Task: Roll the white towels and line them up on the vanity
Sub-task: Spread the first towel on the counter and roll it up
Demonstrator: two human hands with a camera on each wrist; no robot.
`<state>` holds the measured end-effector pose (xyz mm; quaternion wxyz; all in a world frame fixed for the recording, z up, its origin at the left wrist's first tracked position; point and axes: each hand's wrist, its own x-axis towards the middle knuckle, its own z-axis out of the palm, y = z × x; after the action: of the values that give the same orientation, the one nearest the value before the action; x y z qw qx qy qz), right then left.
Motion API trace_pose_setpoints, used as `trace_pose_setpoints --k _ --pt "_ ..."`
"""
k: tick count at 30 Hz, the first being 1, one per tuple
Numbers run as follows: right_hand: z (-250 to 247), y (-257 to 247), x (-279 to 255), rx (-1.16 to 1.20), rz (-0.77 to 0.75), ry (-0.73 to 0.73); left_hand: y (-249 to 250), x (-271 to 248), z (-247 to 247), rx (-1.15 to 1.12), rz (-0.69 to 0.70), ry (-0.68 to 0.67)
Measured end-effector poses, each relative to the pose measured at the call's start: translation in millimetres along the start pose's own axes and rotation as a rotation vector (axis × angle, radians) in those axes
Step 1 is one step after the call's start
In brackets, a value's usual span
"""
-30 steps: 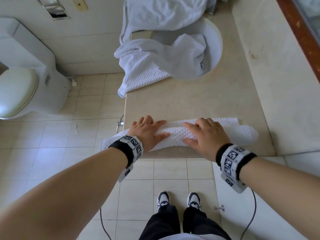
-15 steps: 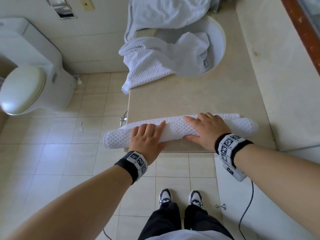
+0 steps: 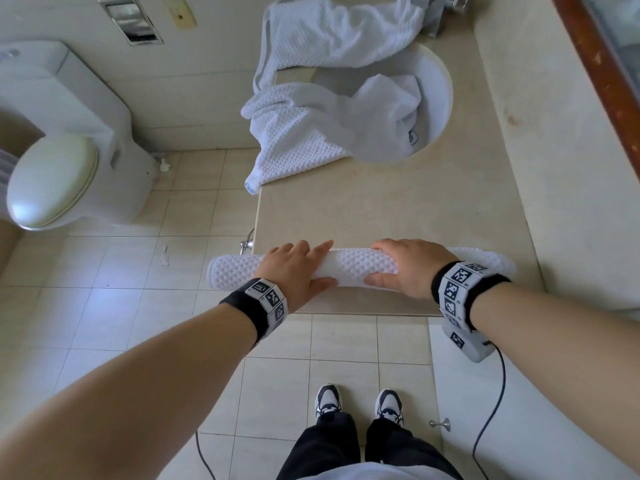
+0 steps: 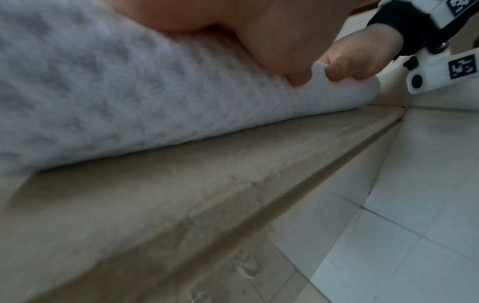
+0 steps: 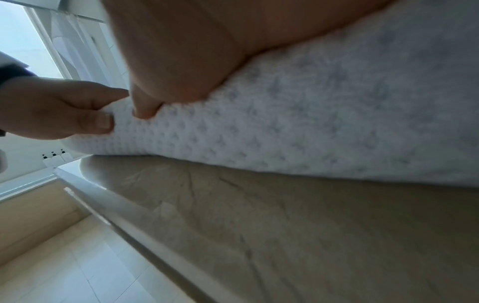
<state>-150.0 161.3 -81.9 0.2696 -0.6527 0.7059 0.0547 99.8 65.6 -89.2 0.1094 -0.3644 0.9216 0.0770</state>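
While the rolled towel (image 3: 349, 270) lies across the vanity (image 3: 381, 206), both hands (image 3: 356, 268) clasp it, apart.

Knobbly waffle-weave cloth towel (image 3: 360, 268) on smooth (faintly mottled) stone vanity (image 3: 381, 209).

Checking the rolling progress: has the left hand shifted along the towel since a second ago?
Cannot tell. The left hand sits at the vanity's left edge on the rolled towel in every head view, and the camera itself moved.

Beige vanity (image 3: 398, 209): rolled towel (image 3: 349, 268), loose towels (image 3: 322, 133).
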Motion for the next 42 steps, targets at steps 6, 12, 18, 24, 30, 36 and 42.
trace_pose_setpoints --k 6,12,18,24,30,36,42 --pt "0 6 12 -0.055 -0.002 0.036 -6 20 -3 -0.058 -0.010 -0.073" --pt "-7 11 23 -0.065 0.005 0.024 -10 28 0 -0.084 -0.015 -0.069" --pt "-12 9 25 -0.026 0.038 -0.015 -12 33 -5 -0.089 -0.024 -0.129" --pt "-14 3 18 -0.082 0.051 0.005 -7 28 -10 -0.087 -0.028 -0.146" --pt "-18 10 1 -0.011 0.049 -0.076 -4 20 -8 -0.058 -0.011 -0.144" --pt "-14 14 -8 -0.076 -0.001 -0.047 -3 6 -5 -0.056 -0.044 -0.143" --pt "-12 -12 10 -0.090 -0.073 -0.016 -22 -17 -1 -0.083 -0.103 -0.130"
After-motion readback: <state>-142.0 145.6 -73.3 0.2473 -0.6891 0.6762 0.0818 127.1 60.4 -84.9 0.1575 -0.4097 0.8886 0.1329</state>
